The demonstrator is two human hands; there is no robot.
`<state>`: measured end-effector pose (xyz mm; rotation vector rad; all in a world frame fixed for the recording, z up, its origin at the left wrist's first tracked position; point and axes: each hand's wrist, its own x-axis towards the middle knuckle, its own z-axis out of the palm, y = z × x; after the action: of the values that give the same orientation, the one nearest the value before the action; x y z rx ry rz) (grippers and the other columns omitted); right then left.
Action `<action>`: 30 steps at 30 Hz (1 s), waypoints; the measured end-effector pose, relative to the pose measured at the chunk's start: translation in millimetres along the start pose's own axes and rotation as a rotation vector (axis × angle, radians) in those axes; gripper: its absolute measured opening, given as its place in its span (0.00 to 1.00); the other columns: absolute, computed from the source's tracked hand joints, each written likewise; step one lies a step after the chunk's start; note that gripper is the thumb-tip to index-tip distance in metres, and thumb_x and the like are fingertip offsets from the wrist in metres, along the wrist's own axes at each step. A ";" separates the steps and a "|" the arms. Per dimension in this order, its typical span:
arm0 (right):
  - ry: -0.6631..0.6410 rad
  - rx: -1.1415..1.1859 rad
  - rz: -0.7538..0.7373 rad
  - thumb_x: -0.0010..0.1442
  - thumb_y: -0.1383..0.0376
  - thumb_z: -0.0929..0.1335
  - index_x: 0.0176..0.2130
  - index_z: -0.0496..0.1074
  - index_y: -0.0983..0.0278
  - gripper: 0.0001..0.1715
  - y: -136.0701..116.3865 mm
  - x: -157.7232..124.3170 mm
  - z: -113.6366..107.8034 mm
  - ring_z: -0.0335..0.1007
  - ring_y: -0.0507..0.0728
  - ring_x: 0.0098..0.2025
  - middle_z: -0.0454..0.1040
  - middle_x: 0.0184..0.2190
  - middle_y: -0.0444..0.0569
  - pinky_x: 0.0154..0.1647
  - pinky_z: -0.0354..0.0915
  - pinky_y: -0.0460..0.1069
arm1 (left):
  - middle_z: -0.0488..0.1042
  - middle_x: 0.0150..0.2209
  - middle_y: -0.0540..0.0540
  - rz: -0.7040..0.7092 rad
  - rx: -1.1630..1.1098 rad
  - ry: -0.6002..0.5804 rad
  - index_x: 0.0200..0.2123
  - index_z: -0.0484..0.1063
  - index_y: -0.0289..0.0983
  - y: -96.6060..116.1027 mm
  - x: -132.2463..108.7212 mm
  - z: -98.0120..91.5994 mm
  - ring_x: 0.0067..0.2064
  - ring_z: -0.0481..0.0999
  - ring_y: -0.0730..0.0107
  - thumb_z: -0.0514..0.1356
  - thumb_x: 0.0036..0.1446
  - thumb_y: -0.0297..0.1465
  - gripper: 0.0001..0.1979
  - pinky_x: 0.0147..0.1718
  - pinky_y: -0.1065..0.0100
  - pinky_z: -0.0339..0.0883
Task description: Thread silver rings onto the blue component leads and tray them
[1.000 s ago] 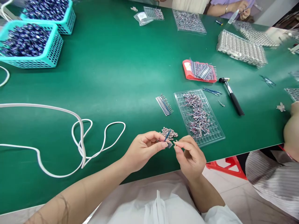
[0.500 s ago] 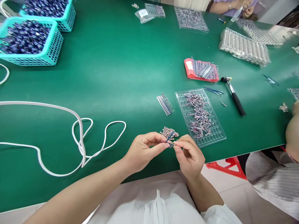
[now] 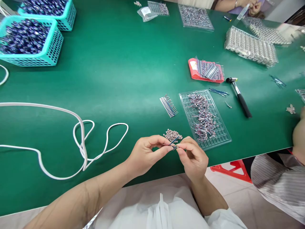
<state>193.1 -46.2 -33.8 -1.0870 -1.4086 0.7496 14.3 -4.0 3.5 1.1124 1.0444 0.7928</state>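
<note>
The small component strip (image 3: 174,147) is held above the green table (image 3: 119,79), clamped by thumb and forefinger of the left hand (image 3: 146,156). The right hand (image 3: 194,158) has thumb and forefinger pinched together at the strip's right end; any part between them is too small to identify. A pile of round parts (image 3: 172,135) lies just beyond. Rightward: a clear tray (image 3: 222,135) bearing wired parts (image 3: 202,117), then a hammer (image 3: 241,98).

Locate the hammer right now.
Head view, right side: the hammer lies on the green table, right of the clear tray, its striking end near the red packet.
</note>
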 end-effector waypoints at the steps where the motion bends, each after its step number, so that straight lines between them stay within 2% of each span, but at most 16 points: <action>1: -0.011 0.018 0.019 0.61 0.73 0.69 0.42 0.77 0.58 0.12 0.2 0.3 -0.5 0.68 0.55 0.33 0.75 0.31 0.46 0.35 0.67 0.54 | 0.83 0.31 0.45 0.027 0.033 -0.005 0.30 0.79 0.35 0.3 -0.4 -0.4 0.33 0.79 0.67 0.68 0.53 0.30 0.04 0.36 0.69 0.73; 8: -0.139 0.201 0.216 0.62 0.68 0.72 0.37 0.78 0.59 0.04 2.5 4.0 -6.9 0.70 0.55 0.33 0.75 0.30 0.46 0.35 0.68 0.52 | 0.81 0.29 0.45 0.148 0.159 -0.040 0.30 0.78 0.35 3.6 -1.3 -3.7 0.31 0.77 0.69 0.64 0.57 0.29 0.04 0.33 0.70 0.71; 14: -0.226 0.306 0.350 0.59 0.64 0.75 0.37 0.80 0.59 0.04 6.2 7.1 -12.3 0.72 0.55 0.34 0.76 0.31 0.47 0.36 0.71 0.52 | 0.79 0.27 0.46 0.121 0.226 -0.136 0.30 0.76 0.35 5.2 -0.8 -6.0 0.30 0.75 0.70 0.62 0.59 0.31 0.08 0.32 0.69 0.68; 22: -0.294 0.335 0.392 0.56 0.63 0.77 0.35 0.82 0.58 0.04 10.0 8.4 -17.0 0.74 0.55 0.32 0.78 0.29 0.47 0.33 0.73 0.50 | 0.78 0.26 0.47 0.059 0.235 -0.197 0.29 0.75 0.35 7.3 -1.8 -5.2 0.29 0.75 0.69 0.61 0.59 0.32 0.08 0.30 0.69 0.68; 30: -0.274 0.350 0.379 0.54 0.63 0.78 0.34 0.83 0.57 0.04 8.9 10.8 -15.9 0.76 0.55 0.31 0.79 0.28 0.46 0.31 0.74 0.49 | 0.78 0.26 0.47 0.096 0.249 -0.177 0.28 0.76 0.35 6.7 -2.6 -3.3 0.30 0.74 0.69 0.61 0.58 0.30 0.08 0.32 0.69 0.67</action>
<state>211.1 -35.3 -35.4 -1.0084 -1.2414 1.4083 10.2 -3.4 10.2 1.4274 0.9628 0.6375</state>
